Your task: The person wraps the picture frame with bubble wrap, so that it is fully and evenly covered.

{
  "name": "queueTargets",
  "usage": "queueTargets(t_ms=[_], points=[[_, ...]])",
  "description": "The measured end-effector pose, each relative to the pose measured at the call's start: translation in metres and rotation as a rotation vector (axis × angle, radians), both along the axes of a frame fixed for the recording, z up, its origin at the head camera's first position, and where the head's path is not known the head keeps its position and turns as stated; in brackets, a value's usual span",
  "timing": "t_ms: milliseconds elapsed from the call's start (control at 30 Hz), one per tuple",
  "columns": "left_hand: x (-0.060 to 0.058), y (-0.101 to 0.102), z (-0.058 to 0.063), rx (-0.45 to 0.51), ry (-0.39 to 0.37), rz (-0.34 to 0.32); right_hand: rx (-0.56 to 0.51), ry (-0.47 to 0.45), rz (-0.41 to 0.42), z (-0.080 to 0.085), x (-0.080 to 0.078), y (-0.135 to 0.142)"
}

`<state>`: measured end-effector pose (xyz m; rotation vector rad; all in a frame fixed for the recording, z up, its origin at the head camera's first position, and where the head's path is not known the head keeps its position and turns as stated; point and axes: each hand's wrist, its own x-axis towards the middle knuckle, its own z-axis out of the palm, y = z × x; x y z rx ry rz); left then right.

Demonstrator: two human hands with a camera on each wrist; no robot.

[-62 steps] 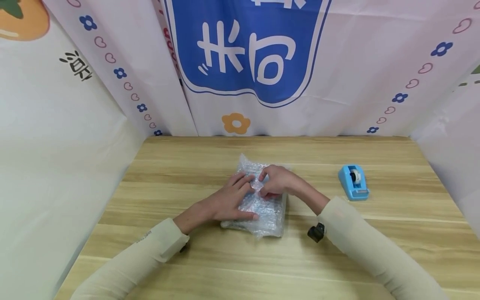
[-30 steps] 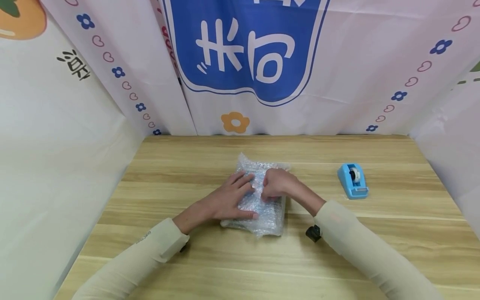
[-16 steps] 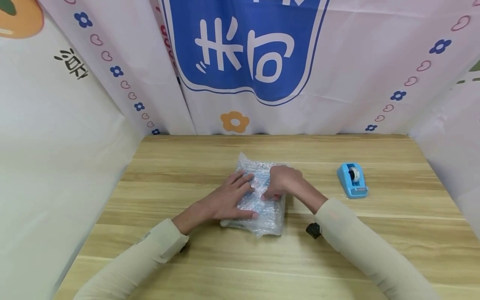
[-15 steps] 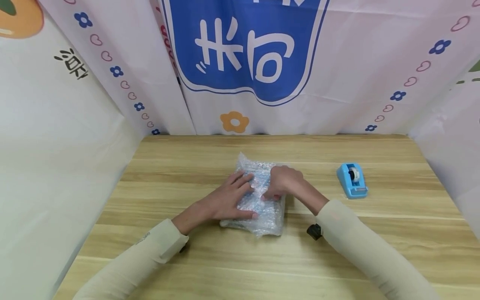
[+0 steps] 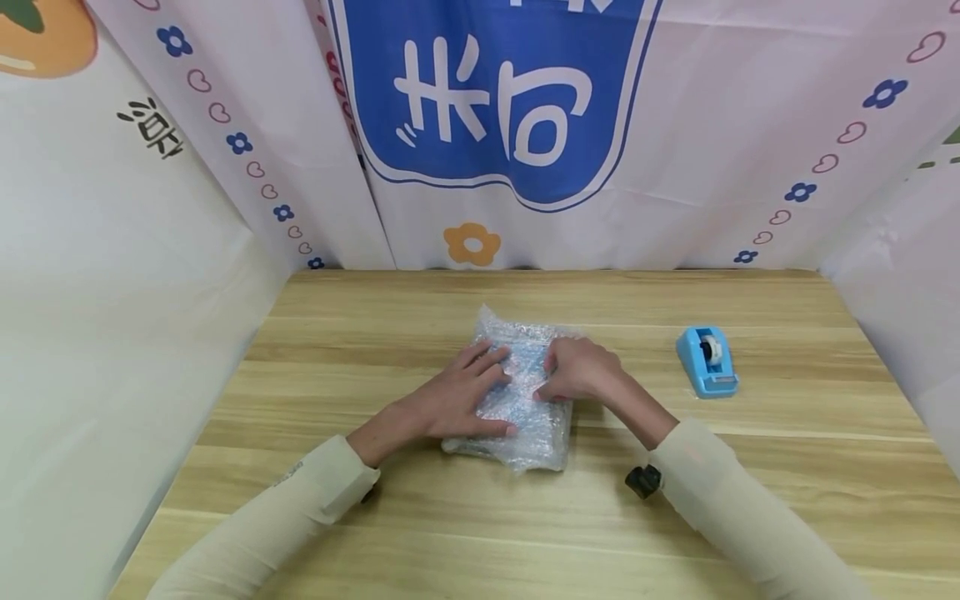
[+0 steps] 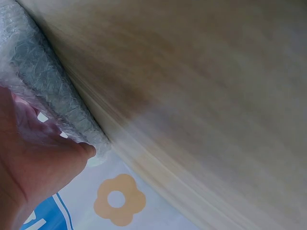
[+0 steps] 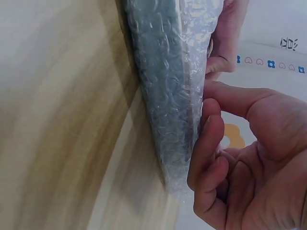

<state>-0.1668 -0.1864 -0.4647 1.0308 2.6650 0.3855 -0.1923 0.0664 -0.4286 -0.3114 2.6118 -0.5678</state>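
A flat, box-shaped package in bubble wrap (image 5: 536,450) lies on the table, a blue tint showing through the wrap. Its kind cannot be told. My left hand (image 5: 453,404) rests with spread fingers across its left half; the left wrist view shows that hand (image 6: 43,167) against the wrap's upper face. Over the right half is my right hand (image 5: 583,368), its thumb touching the wrap. In the right wrist view the fingers of this hand (image 7: 259,158) are curled close to the package's edge (image 7: 160,72), with no object visible between them.
A blue tape dispenser (image 5: 707,362) with a white roll stands to the right of the package on the wooden table (image 5: 337,333). A printed cloth (image 5: 660,225) hangs along the table's back edge. Pale cloths hang at both sides.
My right hand has slid right, from the package's middle towards its right edge, and its fingers have curled in. The left hand and the package have stayed put.
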Motion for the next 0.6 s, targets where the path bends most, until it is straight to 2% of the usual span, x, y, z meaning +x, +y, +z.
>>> queueTargets(t_ms=[600], points=[[0.0002,0.0001,-0.0006,-0.006,0.004,-0.001,-0.148,0.093,0.013,-0.0094,0.0088,0.0097]])
